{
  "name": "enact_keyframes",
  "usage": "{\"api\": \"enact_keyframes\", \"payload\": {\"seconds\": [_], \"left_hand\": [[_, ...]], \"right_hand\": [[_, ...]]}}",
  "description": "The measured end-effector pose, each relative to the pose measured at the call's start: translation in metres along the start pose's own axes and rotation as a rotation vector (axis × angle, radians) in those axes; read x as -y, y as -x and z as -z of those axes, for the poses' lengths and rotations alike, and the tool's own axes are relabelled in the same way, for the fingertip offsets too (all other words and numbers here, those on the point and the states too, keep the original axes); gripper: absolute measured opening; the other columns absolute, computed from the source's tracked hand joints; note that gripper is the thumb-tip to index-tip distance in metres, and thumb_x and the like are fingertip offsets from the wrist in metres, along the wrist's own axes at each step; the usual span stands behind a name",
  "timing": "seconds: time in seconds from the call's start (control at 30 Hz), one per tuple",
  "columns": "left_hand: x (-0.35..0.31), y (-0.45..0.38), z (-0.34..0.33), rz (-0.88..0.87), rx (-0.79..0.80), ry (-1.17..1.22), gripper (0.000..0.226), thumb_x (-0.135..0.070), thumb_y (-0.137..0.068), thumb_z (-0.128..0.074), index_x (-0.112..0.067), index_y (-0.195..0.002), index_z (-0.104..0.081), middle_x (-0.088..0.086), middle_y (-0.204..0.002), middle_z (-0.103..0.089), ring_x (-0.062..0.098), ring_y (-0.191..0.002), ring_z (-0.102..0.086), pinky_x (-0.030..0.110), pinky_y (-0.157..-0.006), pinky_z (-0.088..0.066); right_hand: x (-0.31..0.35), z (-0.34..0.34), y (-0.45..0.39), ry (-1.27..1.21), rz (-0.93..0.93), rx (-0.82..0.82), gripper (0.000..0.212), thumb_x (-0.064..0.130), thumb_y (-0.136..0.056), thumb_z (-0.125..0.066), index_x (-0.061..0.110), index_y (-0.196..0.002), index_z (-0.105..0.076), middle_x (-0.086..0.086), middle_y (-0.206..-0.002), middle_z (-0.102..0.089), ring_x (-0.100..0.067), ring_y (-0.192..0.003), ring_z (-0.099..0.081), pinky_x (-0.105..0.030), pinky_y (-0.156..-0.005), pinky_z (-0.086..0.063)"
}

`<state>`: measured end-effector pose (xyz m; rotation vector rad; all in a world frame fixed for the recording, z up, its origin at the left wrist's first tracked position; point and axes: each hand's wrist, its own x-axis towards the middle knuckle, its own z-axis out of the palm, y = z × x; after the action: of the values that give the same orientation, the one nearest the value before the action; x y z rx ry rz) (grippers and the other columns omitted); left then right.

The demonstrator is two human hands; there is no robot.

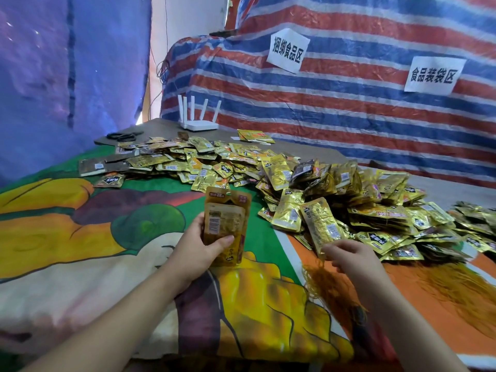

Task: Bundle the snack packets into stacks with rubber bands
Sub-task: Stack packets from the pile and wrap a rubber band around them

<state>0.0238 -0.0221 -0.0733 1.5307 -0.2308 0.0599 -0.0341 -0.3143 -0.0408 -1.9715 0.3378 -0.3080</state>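
My left hand [197, 247] grips a small upright stack of gold snack packets [226, 218] above the colourful cloth, thumb across its front. My right hand [351, 255] pinches the lower end of a single gold packet [322, 224] at the near edge of the big heap of gold packets [362, 200]. A tangle of thin orange-brown rubber bands [332, 288] lies on the cloth just under my right hand, with more of these bands [451, 288] spread to the right.
Loose packets [188, 159] spread flat across the back of the table. Black scissors [122, 136] and a white router [200, 122] sit at the far edge. A striped tarp with two paper signs [288, 49] hangs behind. The printed cloth [94, 224] covers the near table.
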Motion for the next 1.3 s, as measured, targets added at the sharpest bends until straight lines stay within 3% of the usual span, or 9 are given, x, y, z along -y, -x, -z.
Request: {"api": "enact_keyframes", "payload": {"seconds": [0.13,0.27,0.47,0.6,0.67,0.83,1.03,1.17,1.3], "left_hand": [[0.0,0.0,-0.001,0.0,-0.009,0.01,0.037,-0.004,-0.083,-0.075,-0.025,-0.107,-0.056,-0.006,-0.103,-0.073,0.006,-0.096,-0.069,0.028,-0.086,-0.053],[-0.001,0.001,-0.001,-0.007,-0.012,0.007,0.037,-0.005,-0.084,-0.075,-0.025,-0.107,-0.055,-0.006,-0.103,-0.073,0.004,-0.095,-0.069,0.025,-0.084,-0.053],[-0.002,0.001,0.0,-0.012,-0.006,0.005,0.037,-0.004,-0.084,-0.074,-0.025,-0.108,-0.056,-0.006,-0.103,-0.073,0.004,-0.095,-0.069,0.022,-0.082,-0.054],[-0.001,0.001,0.0,-0.018,-0.008,0.0,0.037,-0.005,-0.083,-0.075,-0.026,-0.107,-0.056,-0.008,-0.1,-0.073,0.0,-0.091,-0.069,0.016,-0.074,-0.053],[0.0,0.002,0.001,-0.022,-0.011,-0.022,0.036,-0.008,-0.084,-0.076,-0.028,-0.106,-0.056,-0.012,-0.097,-0.073,-0.002,-0.091,-0.068,0.015,-0.075,-0.053],[0.0,0.002,0.002,-0.039,-0.009,-0.061,0.034,-0.011,-0.084,-0.076,-0.028,-0.105,-0.056,-0.02,-0.092,-0.073,-0.004,-0.089,-0.067,0.012,-0.074,-0.052],[-0.001,0.002,0.002,-0.038,-0.008,-0.056,0.034,-0.011,-0.084,-0.076,-0.029,-0.105,-0.056,-0.016,-0.095,-0.073,-0.002,-0.091,-0.068,0.013,-0.075,-0.052],[-0.001,0.003,0.002,-0.037,-0.004,-0.042,0.034,-0.01,-0.083,-0.076,-0.027,-0.106,-0.057,-0.014,-0.096,-0.073,-0.002,-0.091,-0.068,0.013,-0.075,-0.053],[-0.001,0.002,0.002,-0.039,0.0,-0.046,0.034,-0.012,-0.083,-0.076,-0.027,-0.106,-0.057,-0.016,-0.095,-0.073,-0.003,-0.092,-0.068,0.015,-0.076,-0.053]], "right_hand": [[0.007,-0.006,-0.001,-0.611,-0.129,0.137,0.009,0.007,-0.087,-0.064,0.004,-0.079,-0.065,-0.01,-0.079,-0.056,-0.017,-0.069,-0.055,-0.03,-0.065,-0.044],[0.017,-0.016,-0.003,-0.87,-0.187,0.201,0.023,0.014,-0.073,-0.069,0.005,-0.091,-0.058,-0.007,-0.08,-0.063,-0.015,-0.071,-0.06,-0.021,-0.056,-0.051],[0.018,-0.028,-0.01,-0.804,-0.118,0.122,0.006,0.01,-0.08,-0.064,0.007,-0.082,-0.059,-0.005,-0.078,-0.058,-0.012,-0.068,-0.054,-0.025,-0.065,-0.037],[0.02,-0.036,-0.013,-0.842,-0.016,-0.014,0.015,-0.003,-0.089,-0.058,0.003,-0.075,-0.055,-0.01,-0.097,-0.066,-0.021,-0.097,-0.062,-0.028,-0.083,-0.043],[0.022,-0.04,-0.011,-0.895,-0.004,-0.012,0.018,-0.004,-0.092,-0.055,0.003,-0.076,-0.057,-0.008,-0.097,-0.069,-0.018,-0.094,-0.064,-0.027,-0.079,-0.046],[0.025,-0.05,-0.005,-0.835,-0.094,0.191,0.003,0.01,-0.088,-0.063,0.006,-0.088,-0.062,-0.004,-0.072,-0.064,-0.009,-0.058,-0.052,-0.017,-0.047,-0.041],[0.032,-0.069,0.003,-0.418,0.073,0.121,0.013,0.009,-0.089,-0.069,0.011,-0.076,-0.071,0.002,-0.071,-0.068,-0.004,-0.064,-0.06,-0.029,-0.067,-0.039],[0.039,-0.079,0.011,-0.558,0.096,0.11,0.034,-0.003,-0.087,-0.067,0.014,-0.058,-0.069,-0.005,-0.088,-0.069,-0.013,-0.08,-0.063,-0.029,-0.075,-0.045],[0.045,-0.083,0.009,-0.833,-0.079,0.177,0.011,-0.002,-0.087,-0.063,0.001,-0.077,-0.06,-0.01,-0.082,-0.058,-0.012,-0.062,-0.06,-0.02,-0.056,-0.05]]}}
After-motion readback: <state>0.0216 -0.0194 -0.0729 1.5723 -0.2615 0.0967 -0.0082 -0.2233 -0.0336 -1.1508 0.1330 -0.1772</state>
